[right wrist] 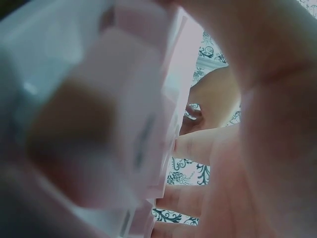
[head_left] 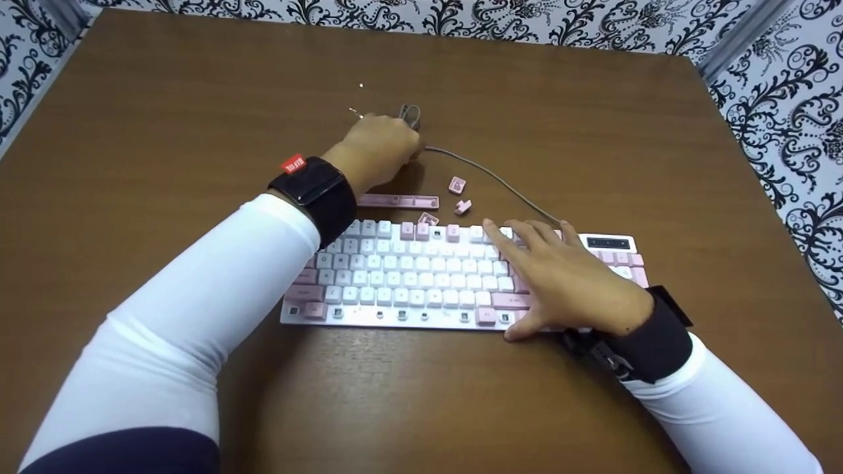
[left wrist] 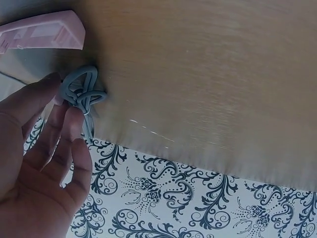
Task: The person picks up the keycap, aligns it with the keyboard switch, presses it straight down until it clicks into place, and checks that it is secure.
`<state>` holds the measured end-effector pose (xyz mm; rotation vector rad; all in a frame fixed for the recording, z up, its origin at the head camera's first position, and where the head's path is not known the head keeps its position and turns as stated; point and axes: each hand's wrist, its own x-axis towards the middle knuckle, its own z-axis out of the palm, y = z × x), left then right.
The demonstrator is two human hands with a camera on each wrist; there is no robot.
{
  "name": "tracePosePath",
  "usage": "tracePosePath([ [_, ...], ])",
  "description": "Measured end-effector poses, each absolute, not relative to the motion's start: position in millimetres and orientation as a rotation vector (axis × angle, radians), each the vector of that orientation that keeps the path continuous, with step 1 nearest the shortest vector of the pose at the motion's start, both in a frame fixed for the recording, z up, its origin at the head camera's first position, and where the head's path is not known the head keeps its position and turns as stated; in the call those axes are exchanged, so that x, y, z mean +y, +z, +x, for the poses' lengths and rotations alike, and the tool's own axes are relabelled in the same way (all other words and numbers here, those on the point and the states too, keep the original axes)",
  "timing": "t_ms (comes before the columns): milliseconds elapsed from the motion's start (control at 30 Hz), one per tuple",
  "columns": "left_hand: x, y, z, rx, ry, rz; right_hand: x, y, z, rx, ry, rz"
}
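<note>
A white and pink keyboard [head_left: 408,264] lies on the table, several switches in its bottom row bare of keycaps. My right hand [head_left: 573,283] spans its right part, thumb at the near edge and fingertips at the far edge, gripping it. Behind the keyboard, my left hand [head_left: 379,148] pinches a looped bundle of grey cable [left wrist: 81,91] between thumb and fingers. The cable [head_left: 490,172] runs from there to the keyboard's back edge. A long pink keycap [head_left: 400,201] lies upturned beside my left wrist. In the right wrist view, the keyboard side is close and blurred.
Small pink keycaps [head_left: 457,185] lie loose behind the keyboard, one touching or close to its back edge. Tiny shiny bits [head_left: 355,112] are on the table past my left hand. The brown table [head_left: 197,85] ends at patterned wallpaper [head_left: 507,23].
</note>
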<state>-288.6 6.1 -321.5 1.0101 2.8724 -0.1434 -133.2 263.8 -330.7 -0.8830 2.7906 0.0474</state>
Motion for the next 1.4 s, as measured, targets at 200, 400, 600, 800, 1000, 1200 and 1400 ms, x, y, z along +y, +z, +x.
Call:
tracePosePath([
  [200, 9.1, -320.9, -291.6, 2.859, -0.237, 0.964, 262.5, -329.8, -134.3, 2.789, 0.039, -0.877],
  [400, 11.5, -319.3, -290.6, 2.852, -0.275, 0.96, 262.7, -329.7, -135.0, 2.791, 0.032, -0.871],
  [600, 9.9, -314.7, -288.8, 2.851, -0.242, 0.961, 263.0, -327.6, -135.7, 2.794, 0.039, -0.867],
  [800, 7.5, -312.2, -288.3, 2.871, -0.242, 0.922, 262.0, -325.6, -136.8, 2.791, 0.046, -0.869],
  [1000, 8.9, -312.9, -288.0, 2.877, -0.261, 0.933, 261.3, -324.7, -137.3, 2.785, 0.051, -0.864],
  [1200, 3.1, -313.9, -282.1, 2.912, -0.186, 0.939, 261.7, -325.9, -136.4, 2.786, 0.066, -0.875],
  [1400, -9.3, -316.0, -260.8, 2.981, 0.056, 1.006, 263.6, -329.9, -133.7, 2.778, 0.048, -0.855],
])
